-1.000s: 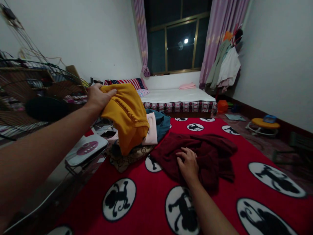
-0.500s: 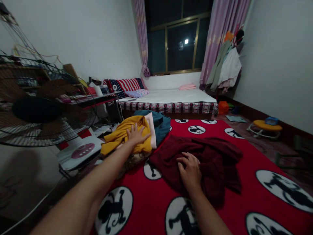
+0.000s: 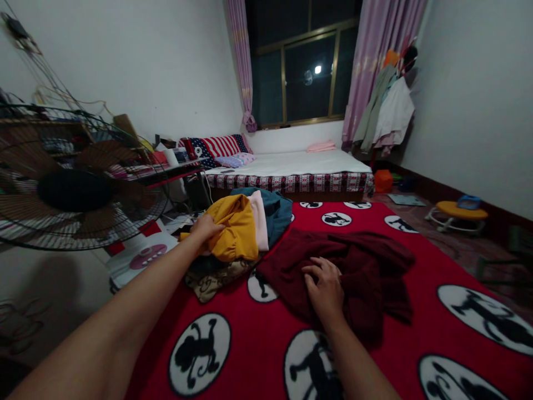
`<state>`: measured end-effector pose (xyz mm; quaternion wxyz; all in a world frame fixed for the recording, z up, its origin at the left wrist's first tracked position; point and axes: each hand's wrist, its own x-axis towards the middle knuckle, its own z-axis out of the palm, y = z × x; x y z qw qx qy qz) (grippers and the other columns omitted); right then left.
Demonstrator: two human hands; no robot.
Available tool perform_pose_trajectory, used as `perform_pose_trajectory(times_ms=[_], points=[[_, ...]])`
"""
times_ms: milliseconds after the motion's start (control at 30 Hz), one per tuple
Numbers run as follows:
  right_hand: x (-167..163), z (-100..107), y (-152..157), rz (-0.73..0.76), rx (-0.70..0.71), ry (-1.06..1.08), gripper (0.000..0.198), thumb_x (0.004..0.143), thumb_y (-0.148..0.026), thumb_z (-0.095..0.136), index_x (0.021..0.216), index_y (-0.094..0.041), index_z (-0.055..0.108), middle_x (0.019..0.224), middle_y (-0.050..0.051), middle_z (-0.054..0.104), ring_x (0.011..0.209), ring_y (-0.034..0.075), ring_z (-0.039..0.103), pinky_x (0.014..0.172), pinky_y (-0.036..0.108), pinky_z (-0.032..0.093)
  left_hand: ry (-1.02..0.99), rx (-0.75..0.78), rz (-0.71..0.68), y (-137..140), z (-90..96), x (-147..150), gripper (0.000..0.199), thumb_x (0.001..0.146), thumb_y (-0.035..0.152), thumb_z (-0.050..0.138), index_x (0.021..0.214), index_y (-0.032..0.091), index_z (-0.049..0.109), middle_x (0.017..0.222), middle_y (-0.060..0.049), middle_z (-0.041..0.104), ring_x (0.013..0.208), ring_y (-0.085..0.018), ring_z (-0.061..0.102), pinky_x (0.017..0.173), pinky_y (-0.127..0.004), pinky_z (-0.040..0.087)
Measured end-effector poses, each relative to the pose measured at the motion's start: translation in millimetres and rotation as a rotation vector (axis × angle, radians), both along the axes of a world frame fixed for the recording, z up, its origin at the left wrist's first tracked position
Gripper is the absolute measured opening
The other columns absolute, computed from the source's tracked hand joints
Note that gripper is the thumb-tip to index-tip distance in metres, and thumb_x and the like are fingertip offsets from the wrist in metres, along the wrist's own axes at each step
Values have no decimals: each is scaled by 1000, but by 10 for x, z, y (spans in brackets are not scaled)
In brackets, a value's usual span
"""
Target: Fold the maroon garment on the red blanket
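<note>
Red blanket [image 3: 256, 344] bears one maroon garment [image 3: 375, 266] and one pile of cloth

The red blanket, dotted with dark figures in white ovals, fills the foreground. Beyond its far edge are one bed [image 3: 291, 163] and two purple curtains [image 3: 375, 50]; past its left edge, one fan [image 3: 75, 189]. The maroon garment lies crumpled mid-blanket. At the blanket's left edge, the pile shows at least four pieces: one yellow garment [image 3: 240, 236] on top, one teal garment [image 3: 280, 215], one tan patterned cloth [image 3: 216, 280], one pale pink garment [image 3: 261, 225]. Of two hands, the right hand [image 3: 327, 286] rests unclenched on the maroon garment; the left hand [image 3: 206, 230] touches the yellow garment, fingers hidden, so I cannot tell whether it grips
</note>
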<state>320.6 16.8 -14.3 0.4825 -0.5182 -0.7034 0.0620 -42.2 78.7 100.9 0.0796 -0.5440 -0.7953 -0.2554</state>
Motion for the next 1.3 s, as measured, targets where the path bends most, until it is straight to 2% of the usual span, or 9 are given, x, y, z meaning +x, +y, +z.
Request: perform_pose_trajectory(times_ms=[100, 233, 300, 467, 600, 767, 967, 1133, 1300], points=[[-1, 10, -1, 2, -12, 0, 16, 76, -14, 59, 77, -23, 73, 111, 6, 66, 115, 27, 49, 104, 48, 32, 10, 43, 13, 100, 255, 11, 12, 68, 24, 68, 74, 13, 68, 72, -10, 69, 76, -29, 67, 73, -37, 52], [-2, 8, 0, 13, -16, -8, 17, 77, -15, 58, 77, -23, 73, 111, 6, 65, 114, 27, 50, 104, 48, 32, 52, 241, 14, 363, 728, 188, 34, 85, 15, 45, 112, 2, 60, 106, -20, 65, 99, -29, 61, 88, -43, 48], [-4, 4, 1, 10, -14, -6, 16, 77, -15, 58, 77, -23, 73, 111, 6, 65, 114, 27, 50, 103, 49, 32, 81, 289, -64, 503, 763, 361, 40, 91, 17, 38, 126, 3, 51, 123, -20, 58, 114, -26, 54, 98, -44, 42], [-3, 2, -3, 8, -7, -7, 17, 78, -16, 58, 78, -24, 73, 111, 6, 65, 114, 27, 49, 103, 48, 32, 135, 81, -422, 624, 5, 933, 34, 84, 34, 61, 113, 18, 66, 127, -10, 60, 120, -23, 53, 105, -36, 39], [5, 6, -1, 6, -6, -11, 17, 78, -16, 57, 78, -24, 73, 112, 6, 65, 114, 26, 49, 103, 47, 32, 247, -100, -481, 510, -482, 1137, 57, 88, 42, 53, 140, 18, 46, 156, -14, 24, 144, -31, 18, 116, -46, 16], [6, 1, 8, 8, -12, -15, 17, 78, -16, 57, 78, -23, 73, 110, 6, 66, 113, 26, 49, 103, 46, 31, 342, -216, -472, 138, -520, 1089, 54, 93, 46, 42, 144, 26, 41, 159, -9, 13, 146, -31, 12, 116, -46, 15], [19, 7, 7, 19, -33, -15, 20, 78, -16, 55, 79, -23, 73, 111, 5, 66, 115, 25, 48, 104, 45, 29, 348, -199, -531, -634, -730, 1159, 69, 82, 53, 58, 144, 27, 40, 159, -9, 13, 146, -33, 4, 116, -51, 10], [-9, 63, -97, 11, -89, -158, 19, 79, -17, 56, 85, -23, 73, 119, 7, 62, 121, 26, 43, 106, 48, 27, 162, -249, -503, -1032, -836, 1609, 61, 85, 53, 55, 139, 25, 48, 158, -11, 16, 145, -35, 5, 113, -56, 16], [-18, 52, -343, 46, -99, -494, 34, 89, -21, 51, 121, -20, 63, 145, 14, 43, 137, 33, 29, 108, 58, 19, -29, -232, -541, -1220, -1050, 2171, 55, 91, 47, 47, 142, 26, 44, 156, -14, 23, 145, -32, 15, 111, -54, 24]])
